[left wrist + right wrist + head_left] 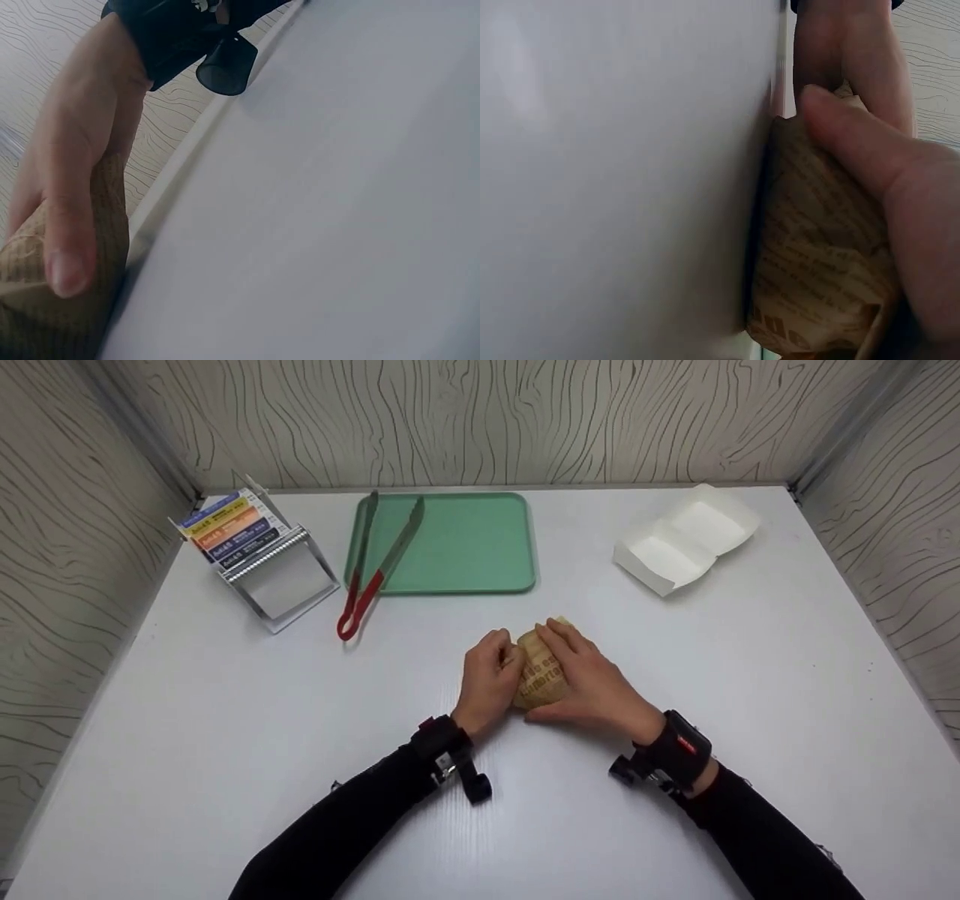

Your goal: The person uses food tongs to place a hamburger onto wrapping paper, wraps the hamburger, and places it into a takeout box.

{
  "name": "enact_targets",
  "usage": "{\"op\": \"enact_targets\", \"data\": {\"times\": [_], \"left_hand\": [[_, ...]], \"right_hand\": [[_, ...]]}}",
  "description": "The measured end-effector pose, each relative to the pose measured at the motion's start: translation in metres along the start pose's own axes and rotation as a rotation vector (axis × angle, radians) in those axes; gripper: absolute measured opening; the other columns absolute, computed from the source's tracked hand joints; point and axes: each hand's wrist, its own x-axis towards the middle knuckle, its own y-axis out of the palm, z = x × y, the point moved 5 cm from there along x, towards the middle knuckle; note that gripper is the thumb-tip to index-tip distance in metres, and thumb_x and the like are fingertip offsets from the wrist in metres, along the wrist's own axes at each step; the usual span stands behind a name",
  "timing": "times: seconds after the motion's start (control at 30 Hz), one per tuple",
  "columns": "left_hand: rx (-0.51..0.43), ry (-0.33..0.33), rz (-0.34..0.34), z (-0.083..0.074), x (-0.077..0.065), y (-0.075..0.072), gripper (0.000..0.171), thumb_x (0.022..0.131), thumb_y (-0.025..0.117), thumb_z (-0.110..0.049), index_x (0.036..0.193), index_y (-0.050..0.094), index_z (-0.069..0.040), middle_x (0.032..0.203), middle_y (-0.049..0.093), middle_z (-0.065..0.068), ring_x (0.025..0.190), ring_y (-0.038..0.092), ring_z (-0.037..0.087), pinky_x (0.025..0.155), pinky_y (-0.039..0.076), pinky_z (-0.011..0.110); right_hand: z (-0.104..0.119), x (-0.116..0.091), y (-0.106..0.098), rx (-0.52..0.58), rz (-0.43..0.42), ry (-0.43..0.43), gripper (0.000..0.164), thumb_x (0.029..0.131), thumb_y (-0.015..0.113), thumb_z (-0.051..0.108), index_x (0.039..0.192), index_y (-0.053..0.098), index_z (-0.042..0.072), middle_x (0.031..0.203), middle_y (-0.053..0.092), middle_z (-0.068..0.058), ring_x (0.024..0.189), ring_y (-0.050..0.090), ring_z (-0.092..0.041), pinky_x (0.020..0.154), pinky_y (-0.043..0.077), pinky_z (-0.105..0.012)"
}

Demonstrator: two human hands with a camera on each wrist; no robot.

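Observation:
A rounded bundle wrapped in printed brown paper [541,673] lies between both hands on the white table. My left hand [489,671] grips its left end with curled fingers, the thumb on the paper. Across its right side, my right hand [592,679] holds it with bent fingers over the top and the thumb along the near side. Creased paper [825,247] with lines of print fills the right wrist view beside the right thumb [862,142]. The wrapping hides what is inside, and the palms cover both ends. In the left wrist view, part of the wrapper [109,217] shows around a thumb.
A green tray [480,547] lies at the back, with red-handled metal tongs [364,600] partly across its left side. At back left stands a metal rack [281,585] with coloured printed strips [232,529]. An opened white paper box [686,540] is at back right.

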Motion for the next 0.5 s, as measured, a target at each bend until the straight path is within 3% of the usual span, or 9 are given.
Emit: {"op": "enact_targets", "data": {"times": [0.2,0.3,0.5], "left_hand": [[-0.060,-0.063,-0.003,0.0049,-0.0001,-0.0005,0.032,0.090,0.060,0.001,0.067,0.041,-0.010,0.068,0.038,-0.007,0.064,0.038,0.007,0.061,0.029,0.022],[-0.064,-0.097,0.014,0.0077,0.0007,-0.0008,0.029,0.091,0.060,-0.001,0.070,0.043,-0.011,0.069,0.041,-0.007,0.065,0.041,0.007,0.061,0.031,0.021],[-0.048,-0.088,0.085,0.0063,0.0013,0.0005,0.004,0.097,0.056,-0.004,0.099,0.054,-0.007,0.089,0.049,0.001,0.075,0.049,0.011,0.069,0.041,0.024]], "right_hand": [[-0.0005,-0.0002,0.0010,0.046,-0.023,0.009,0.114,0.061,0.099,0.026,0.157,0.040,0.007,0.167,0.025,-0.027,0.147,0.036,-0.051,0.108,0.044,-0.064],[-0.0018,0.0001,0.0003,0.071,-0.022,0.021,0.113,0.061,0.099,0.023,0.157,0.042,0.009,0.167,0.024,-0.027,0.148,0.035,-0.050,0.111,0.042,-0.064],[-0.0067,0.0021,-0.0014,0.087,0.025,0.029,0.117,0.060,0.099,0.023,0.159,0.038,0.006,0.148,0.047,-0.022,0.132,0.049,-0.038,0.109,0.045,-0.056]]}}
